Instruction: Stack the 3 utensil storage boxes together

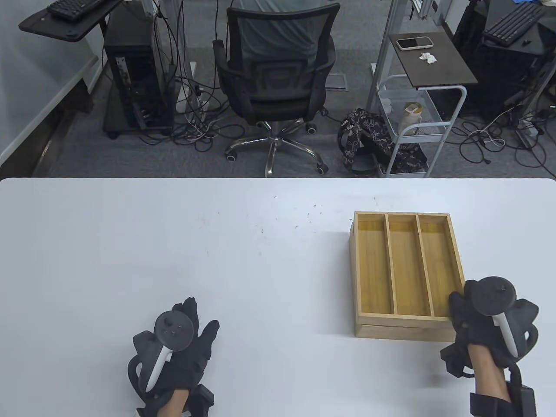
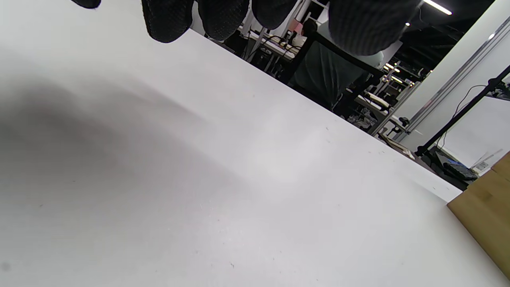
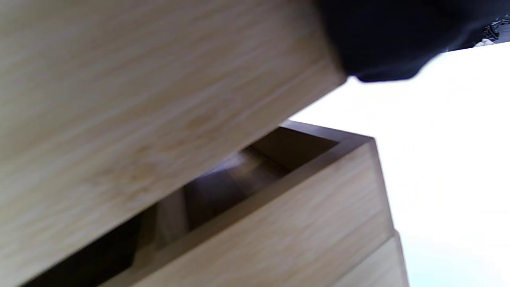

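Observation:
A wooden utensil box [image 1: 404, 265] with three long compartments tops a stack on the right of the white table [image 1: 173, 243]. My right hand [image 1: 459, 309] grips its near right corner. In the right wrist view this top box [image 3: 139, 99] is tilted, with a gap above a second box [image 3: 299, 223], and a third box's edge [image 3: 378, 267] shows beneath; a gloved finger [image 3: 382, 40] presses on the top box's side. The lower box front [image 1: 404, 332] shows under the top one. My left hand [image 1: 197, 319] lies flat on the table, fingers spread, holding nothing.
The stack's side [image 2: 486, 211] shows at the right edge of the left wrist view, well away from my left fingers [image 2: 223, 16]. An office chair [image 1: 273, 82] and a white cart [image 1: 417, 121] stand beyond the table's far edge.

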`<state>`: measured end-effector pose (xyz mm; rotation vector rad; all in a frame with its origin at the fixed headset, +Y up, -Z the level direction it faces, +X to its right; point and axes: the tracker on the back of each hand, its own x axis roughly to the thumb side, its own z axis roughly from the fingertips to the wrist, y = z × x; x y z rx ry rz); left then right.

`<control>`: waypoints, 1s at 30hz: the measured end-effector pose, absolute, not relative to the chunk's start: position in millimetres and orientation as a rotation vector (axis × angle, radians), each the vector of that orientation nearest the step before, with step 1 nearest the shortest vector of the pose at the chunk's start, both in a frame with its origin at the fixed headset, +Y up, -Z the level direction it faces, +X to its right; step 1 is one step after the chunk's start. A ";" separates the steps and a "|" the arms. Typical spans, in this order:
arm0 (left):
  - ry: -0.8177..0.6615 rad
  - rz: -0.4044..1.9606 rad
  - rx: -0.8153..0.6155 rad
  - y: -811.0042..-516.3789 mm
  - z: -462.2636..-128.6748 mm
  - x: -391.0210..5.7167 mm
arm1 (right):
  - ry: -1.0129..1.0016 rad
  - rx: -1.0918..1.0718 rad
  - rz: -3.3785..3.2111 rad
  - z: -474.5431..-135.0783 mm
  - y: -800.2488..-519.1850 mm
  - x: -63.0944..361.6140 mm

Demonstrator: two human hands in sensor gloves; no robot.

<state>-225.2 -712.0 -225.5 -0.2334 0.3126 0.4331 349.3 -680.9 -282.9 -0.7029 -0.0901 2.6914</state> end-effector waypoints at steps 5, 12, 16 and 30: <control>0.317 0.448 -0.244 -711.9 -226.3 -227.8 | -0.128 -0.818 2.753 -281.8 -691.7 353.9; 0.318 0.448 -0.251 -711.8 -226.4 -227.2 | -0.232 -0.895 2.858 -272.6 -675.3 341.5; 0.315 0.432 -0.243 -709.3 -226.9 -223.1 | -0.369 -0.845 2.907 -263.4 -657.2 312.8; 0.257 0.388 -0.217 -705.0 -218.2 -203.9 | -0.525 -0.200 2.778 -227.6 -649.4 147.1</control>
